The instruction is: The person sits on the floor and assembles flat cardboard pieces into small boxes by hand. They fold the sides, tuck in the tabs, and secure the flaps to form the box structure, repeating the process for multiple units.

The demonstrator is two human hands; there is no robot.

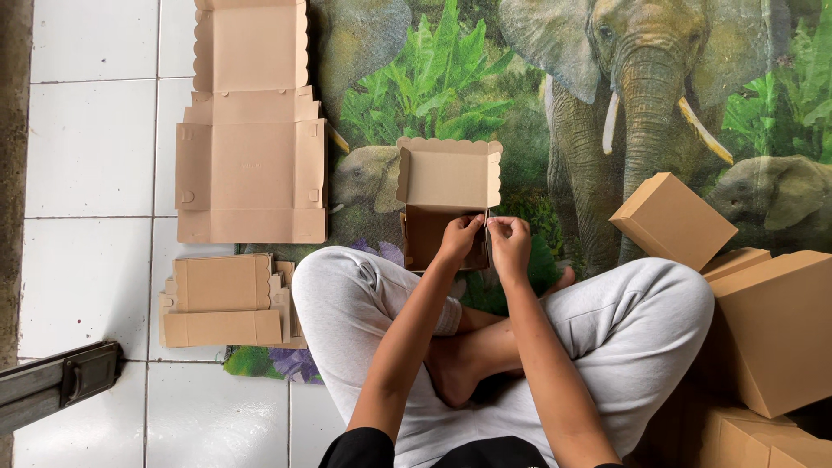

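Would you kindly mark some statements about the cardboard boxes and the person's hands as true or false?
1. Both hands, the left hand and the right hand, are on the half-folded box. True.
2. That box's scalloped lid is closed. False: it stands open.
3. A flat unfolded box blank lies on the person's left, partly on the white tiled floor. True.
4. The finished closed boxes are piled on the person's left. False: they are on the right.
5. The person sits cross-legged on an elephant-printed mat. True.
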